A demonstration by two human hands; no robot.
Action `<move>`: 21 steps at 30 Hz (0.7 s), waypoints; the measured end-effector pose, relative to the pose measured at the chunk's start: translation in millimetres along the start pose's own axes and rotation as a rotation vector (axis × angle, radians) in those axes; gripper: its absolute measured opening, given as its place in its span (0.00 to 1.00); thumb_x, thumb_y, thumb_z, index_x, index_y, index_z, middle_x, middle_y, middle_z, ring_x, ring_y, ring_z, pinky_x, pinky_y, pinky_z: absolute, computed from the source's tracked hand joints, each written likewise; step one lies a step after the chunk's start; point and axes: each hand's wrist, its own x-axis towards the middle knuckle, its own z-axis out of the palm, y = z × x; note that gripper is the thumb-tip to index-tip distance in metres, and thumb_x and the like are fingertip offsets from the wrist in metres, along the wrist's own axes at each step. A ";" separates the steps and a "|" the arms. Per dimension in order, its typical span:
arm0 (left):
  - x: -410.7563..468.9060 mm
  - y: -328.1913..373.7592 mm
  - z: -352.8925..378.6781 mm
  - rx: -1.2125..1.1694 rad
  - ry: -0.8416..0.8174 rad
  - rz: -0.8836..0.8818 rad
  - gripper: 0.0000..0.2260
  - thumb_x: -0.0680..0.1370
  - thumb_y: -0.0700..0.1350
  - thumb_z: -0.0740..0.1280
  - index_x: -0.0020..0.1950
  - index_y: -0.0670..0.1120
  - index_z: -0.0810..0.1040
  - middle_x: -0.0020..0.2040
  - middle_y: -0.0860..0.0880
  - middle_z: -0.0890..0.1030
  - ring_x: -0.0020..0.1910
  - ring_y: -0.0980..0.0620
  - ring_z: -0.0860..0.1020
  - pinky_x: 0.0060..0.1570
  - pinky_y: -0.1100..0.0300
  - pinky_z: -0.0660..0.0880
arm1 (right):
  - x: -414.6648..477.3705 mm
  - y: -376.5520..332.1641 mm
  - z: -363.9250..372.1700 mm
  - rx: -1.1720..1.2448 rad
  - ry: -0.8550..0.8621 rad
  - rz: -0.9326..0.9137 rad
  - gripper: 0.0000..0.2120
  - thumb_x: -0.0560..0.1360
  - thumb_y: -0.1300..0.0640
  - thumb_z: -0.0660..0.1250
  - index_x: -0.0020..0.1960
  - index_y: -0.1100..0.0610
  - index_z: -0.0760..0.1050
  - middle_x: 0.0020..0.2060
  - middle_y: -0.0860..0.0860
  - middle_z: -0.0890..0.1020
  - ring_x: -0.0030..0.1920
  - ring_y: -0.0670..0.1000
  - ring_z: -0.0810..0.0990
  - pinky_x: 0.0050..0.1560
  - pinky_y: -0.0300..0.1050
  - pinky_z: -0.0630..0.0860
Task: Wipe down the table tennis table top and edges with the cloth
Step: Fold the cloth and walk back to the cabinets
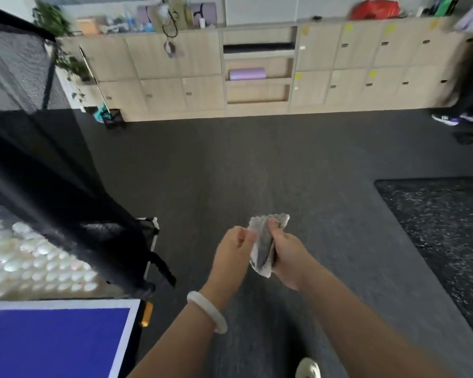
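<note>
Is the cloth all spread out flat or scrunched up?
Scrunched up. The cloth is bunched between the left hand and right hand, above the floor.

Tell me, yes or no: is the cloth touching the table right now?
No: both the left hand and right hand hold the cloth over the floor, clear of the blue table.

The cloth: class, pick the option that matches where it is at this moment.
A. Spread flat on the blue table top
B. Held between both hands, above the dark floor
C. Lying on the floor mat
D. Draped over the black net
B: the grey cloth is bunched between the left hand and the right hand, out over the dark floor, to the right of the blue table top and not touching it.
</note>
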 end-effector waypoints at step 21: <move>322.7 86.7 113.2 0.104 0.099 -0.151 0.29 0.74 0.41 0.73 0.72 0.44 0.64 0.67 0.49 0.68 0.65 0.51 0.70 0.59 0.61 0.69 | 247.6 -284.2 -64.1 0.107 -0.086 -0.048 0.16 0.85 0.55 0.57 0.61 0.67 0.75 0.48 0.60 0.86 0.46 0.57 0.87 0.38 0.50 0.83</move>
